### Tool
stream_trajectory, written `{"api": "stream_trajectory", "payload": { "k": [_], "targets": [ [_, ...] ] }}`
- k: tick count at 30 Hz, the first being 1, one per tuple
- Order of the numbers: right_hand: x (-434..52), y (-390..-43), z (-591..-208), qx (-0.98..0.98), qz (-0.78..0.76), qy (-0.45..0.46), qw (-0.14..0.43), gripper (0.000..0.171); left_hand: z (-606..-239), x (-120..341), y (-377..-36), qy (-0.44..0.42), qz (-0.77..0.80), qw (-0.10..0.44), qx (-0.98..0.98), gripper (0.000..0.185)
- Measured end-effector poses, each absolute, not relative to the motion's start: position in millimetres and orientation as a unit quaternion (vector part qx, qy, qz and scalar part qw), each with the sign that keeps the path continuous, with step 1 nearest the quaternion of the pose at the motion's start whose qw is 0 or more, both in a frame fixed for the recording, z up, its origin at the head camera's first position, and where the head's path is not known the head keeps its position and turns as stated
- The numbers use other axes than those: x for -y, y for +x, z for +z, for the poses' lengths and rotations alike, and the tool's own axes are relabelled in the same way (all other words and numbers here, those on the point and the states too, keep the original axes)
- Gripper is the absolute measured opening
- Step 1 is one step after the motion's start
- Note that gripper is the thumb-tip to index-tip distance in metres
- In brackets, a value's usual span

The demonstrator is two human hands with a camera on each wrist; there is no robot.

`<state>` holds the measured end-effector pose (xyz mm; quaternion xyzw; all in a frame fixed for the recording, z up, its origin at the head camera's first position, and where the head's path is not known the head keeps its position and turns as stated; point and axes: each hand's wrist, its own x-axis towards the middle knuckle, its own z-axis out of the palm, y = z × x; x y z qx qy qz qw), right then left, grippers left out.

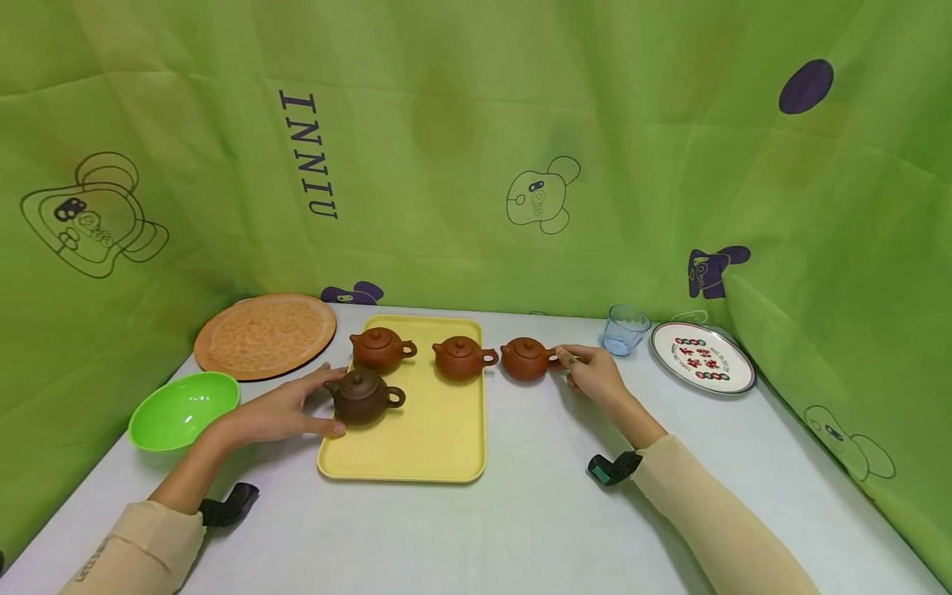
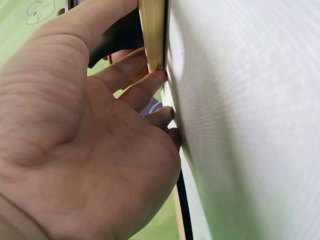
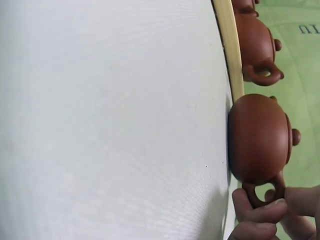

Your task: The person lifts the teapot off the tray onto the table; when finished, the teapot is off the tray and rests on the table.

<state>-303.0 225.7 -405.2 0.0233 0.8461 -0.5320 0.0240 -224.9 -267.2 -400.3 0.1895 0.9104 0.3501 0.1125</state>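
My right hand (image 1: 592, 373) pinches the handle of a reddish-brown teapot (image 1: 525, 360). This teapot is just right of the yellow tray (image 1: 416, 454), low at the tabletop in the right wrist view, its spout toward the tray. My left hand (image 1: 286, 409) is at the tray's left edge, thumb and fingers spread. In the left wrist view its fingertips (image 2: 159, 75) touch the tray's side. A dark brown teapot (image 1: 361, 398) stands on the tray beside that hand. Two more reddish-brown teapots, one at back left (image 1: 378, 349) and one at right (image 1: 459, 359), stand on it too.
On the left lie a green bowl (image 1: 186, 411) and a round orange mat (image 1: 264, 335). A blue glass (image 1: 625, 330) and a white plate with red lettering (image 1: 702, 357) stand at back right. Green patterned cloth (image 1: 446, 165) encloses the white table (image 1: 535, 512) at the back and sides.
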Motion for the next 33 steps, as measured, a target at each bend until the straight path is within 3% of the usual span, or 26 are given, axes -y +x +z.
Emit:
{"api": "stream_trajectory", "payload": {
  "k": [19, 33],
  "targets": [
    [-226.5, -294.0, -397.4, -0.844, -0.535, 0.027, 0.003, 0.037, -399.7, 265.0, -224.5, 0.19, 0.353, 0.114, -0.909, 0.095],
    [-212.0, -280.9, -362.8, -0.842, -0.539, -0.013, -0.021, 0.033, -399.6, 265.1, -223.7, 0.185, 0.35, 0.113, -0.911, 0.097]
  ]
}}
